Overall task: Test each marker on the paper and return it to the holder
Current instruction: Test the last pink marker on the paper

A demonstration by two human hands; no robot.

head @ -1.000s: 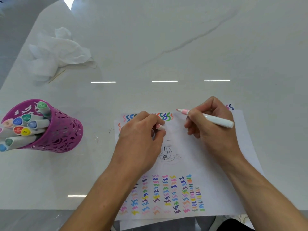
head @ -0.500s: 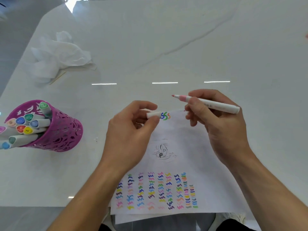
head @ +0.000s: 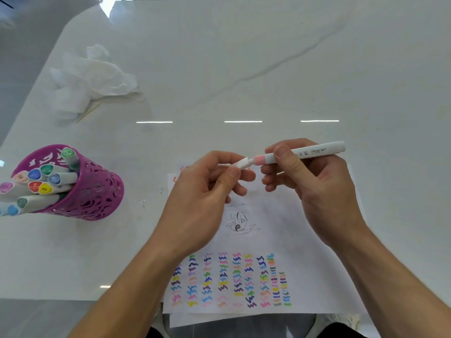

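Head view: left hand (head: 202,198) pinches white cap (head: 240,164) onto pink marker (head: 305,152), gripped by right hand (head: 314,191) above paper (head: 305,240) toward 12 o'clock; swatch columns (head: 231,279) fill 6 o'clock, so testing looks well advanced, return to purple holder (head: 97,191) at 9 o'clock pending.

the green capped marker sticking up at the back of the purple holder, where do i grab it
Pinch the green-capped marker just under its cap, coming from above the purple holder. It stands apart from the other markers, which lean bunched to the left, so fingers likely fit either side. First free a hand: the left hand holds the white cap, the right hand the pink marker.
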